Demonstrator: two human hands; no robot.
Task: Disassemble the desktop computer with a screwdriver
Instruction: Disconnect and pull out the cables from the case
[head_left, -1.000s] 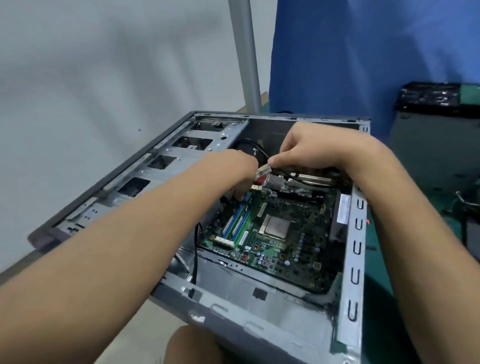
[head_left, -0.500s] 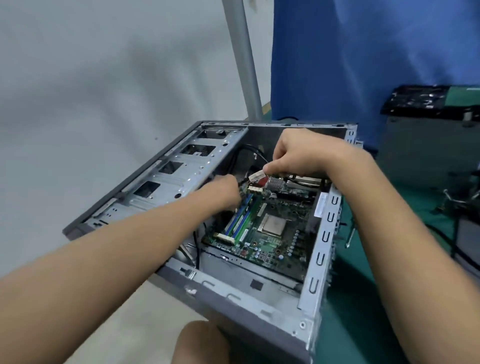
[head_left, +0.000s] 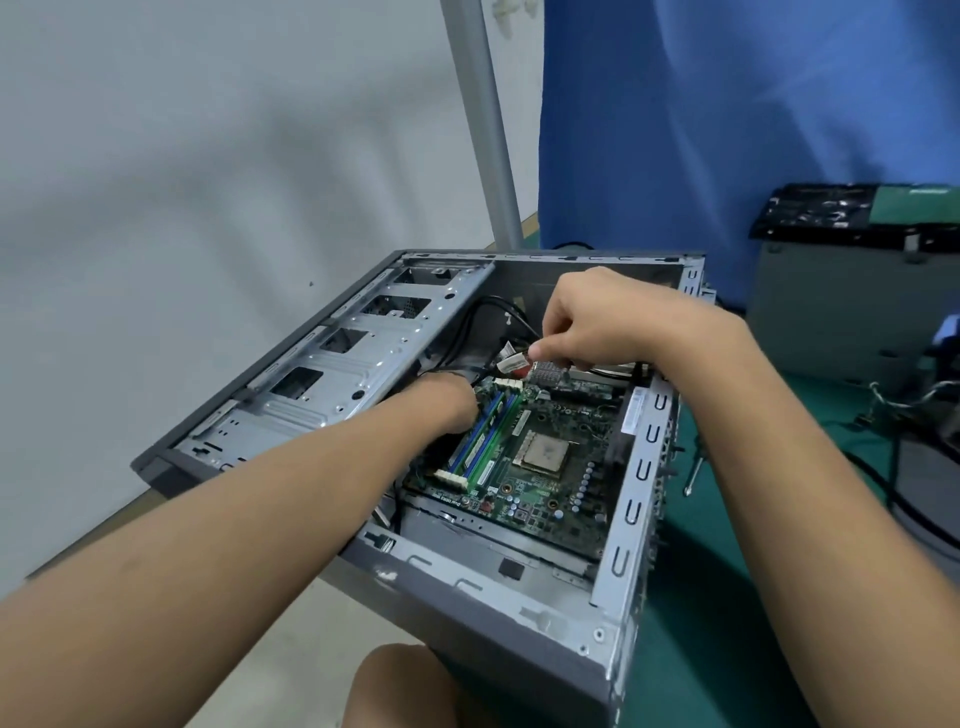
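Observation:
The grey desktop case (head_left: 488, 587) lies open on its side, with the green motherboard (head_left: 550, 499) and bare CPU (head_left: 543, 451) showing inside. My right hand (head_left: 608, 322) pinches a small cable connector with a white and red label (head_left: 511, 366) just above the board's far edge. My left hand (head_left: 447, 402) reaches down into the case beside the blue and green RAM sticks (head_left: 483, 441). Its fingers are hidden by the hand's back and by black cables (head_left: 483, 312). A screwdriver (head_left: 693, 467) lies on the green mat, right of the case.
The metal drive cage (head_left: 337, 374) fills the case's left side. A second grey case (head_left: 841, 312) with a black tray (head_left: 821, 208) on top stands at the back right, loose cables (head_left: 914, 405) beside it. A grey pole (head_left: 488, 130) and blue curtain (head_left: 727, 130) stand behind. My knee (head_left: 395, 686) is below.
My left hand has dropped lower into the case, away from the connector. My right hand keeps its pinch on the labelled connector. The view has shifted so the case sits further right and lower.

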